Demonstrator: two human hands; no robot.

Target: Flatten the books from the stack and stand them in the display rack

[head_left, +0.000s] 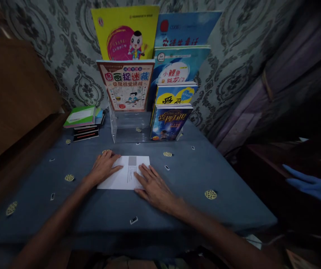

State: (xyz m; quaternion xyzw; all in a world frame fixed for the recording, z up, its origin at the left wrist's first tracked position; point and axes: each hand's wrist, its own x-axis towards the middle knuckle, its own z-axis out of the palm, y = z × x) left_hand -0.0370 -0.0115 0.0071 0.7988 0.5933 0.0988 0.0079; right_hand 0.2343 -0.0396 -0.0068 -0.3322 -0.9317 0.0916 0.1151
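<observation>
A white sheet or thin booklet [115, 181] with a grey block and lines of small print lies flat on the table in front of me. My left hand [103, 167] rests at its left side, fingers stretched out over the edge. On the right part of the sheet lies my right hand [156, 187], its fingers spread and partly covering the print. Neither hand is closed around anything. Just beyond them stands a clear tiered book stand [131, 125] holding several upright books, among them a dark blue book [170, 123] and a brown-bordered picture book [128, 87].
A dark blue cloth with pineapple prints covers the table [183, 201]. At the back left sits a pile of books topped by a green one [80, 116]. Purple curtains [261, 89] hang at the right, with a blue glove-like thing [314, 185] below them.
</observation>
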